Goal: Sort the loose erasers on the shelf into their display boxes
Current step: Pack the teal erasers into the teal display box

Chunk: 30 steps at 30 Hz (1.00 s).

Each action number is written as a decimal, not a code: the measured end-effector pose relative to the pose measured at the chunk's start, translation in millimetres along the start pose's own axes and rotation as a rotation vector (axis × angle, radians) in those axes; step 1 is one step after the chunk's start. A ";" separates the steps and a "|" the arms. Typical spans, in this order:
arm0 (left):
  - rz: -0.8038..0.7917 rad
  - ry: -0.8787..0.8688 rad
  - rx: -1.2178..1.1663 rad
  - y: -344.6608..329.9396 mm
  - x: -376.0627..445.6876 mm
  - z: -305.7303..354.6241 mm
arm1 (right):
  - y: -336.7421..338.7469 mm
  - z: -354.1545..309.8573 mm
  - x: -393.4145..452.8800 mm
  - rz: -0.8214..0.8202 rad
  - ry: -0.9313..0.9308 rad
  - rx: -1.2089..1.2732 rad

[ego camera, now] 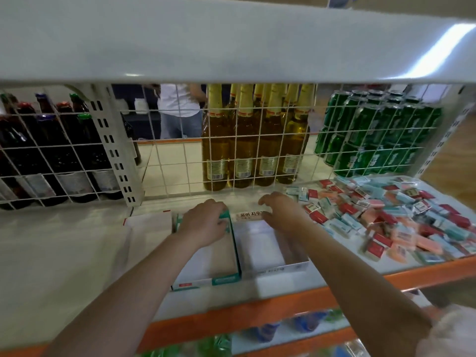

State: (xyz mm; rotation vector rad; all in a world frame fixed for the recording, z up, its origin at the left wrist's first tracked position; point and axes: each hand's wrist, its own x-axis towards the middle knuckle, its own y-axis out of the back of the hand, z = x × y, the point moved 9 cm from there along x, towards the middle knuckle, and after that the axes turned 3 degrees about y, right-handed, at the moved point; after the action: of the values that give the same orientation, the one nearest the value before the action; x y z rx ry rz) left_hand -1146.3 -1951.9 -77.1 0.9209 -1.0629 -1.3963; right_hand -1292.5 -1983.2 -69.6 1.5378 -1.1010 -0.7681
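Hands reach into a shop shelf [77, 253] where two display boxes stand side by side near the front edge. The left hand [203, 222] curls its fingers over the far end of the green-trimmed box [226, 275], gripping the rim there; the box floor shows white and bare behind the wrist. The right hand [280, 213] rests at the far end of the white box [273, 270], fingers bent and spread over the upright flap with Korean lettering; motion blur hides whether it grips the flap or only touches it, so its grasp cannot be told. Neither hand visibly holds an eraser. Loose erasers [391, 215] in red, pale blue, and salmon wrappers lie in a scattered heap on the right part of the same shelf, beginning just beside the right hand and spreading toward the orange shelf edge [257, 313]. A flat white sheet of card [149, 221] lies left of the green-trimmed box. Behind a white wire grid [180, 161] stand dark bottles [51, 150], golden bottles [247, 140] and stacked green cans [373, 132], with a person in a white top [177, 101] partly seen beyond
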 end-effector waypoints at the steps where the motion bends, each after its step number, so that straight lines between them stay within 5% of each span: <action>1: 0.000 -0.011 -0.007 -1.1 1.8 11.3 | 5.5 13.7 -6.5 0.002 -0.027 -0.010; 14: -0.037 -0.091 -0.019 -41.1 15.4 143.1 | 14.1 142.2 -67.7 -0.102 -0.217 -0.082; 30: -0.048 -0.034 0.184 -81.8 37.4 161.8 | 17.0 171.1 -72.8 -0.004 -0.212 0.197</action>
State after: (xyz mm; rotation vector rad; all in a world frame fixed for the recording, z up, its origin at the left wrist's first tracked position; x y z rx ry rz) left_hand -1328.0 -1972.7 -106.1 1.0647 -1.2169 -1.3739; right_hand -1476.6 -1980.8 -100.5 1.6507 -1.3634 -0.8607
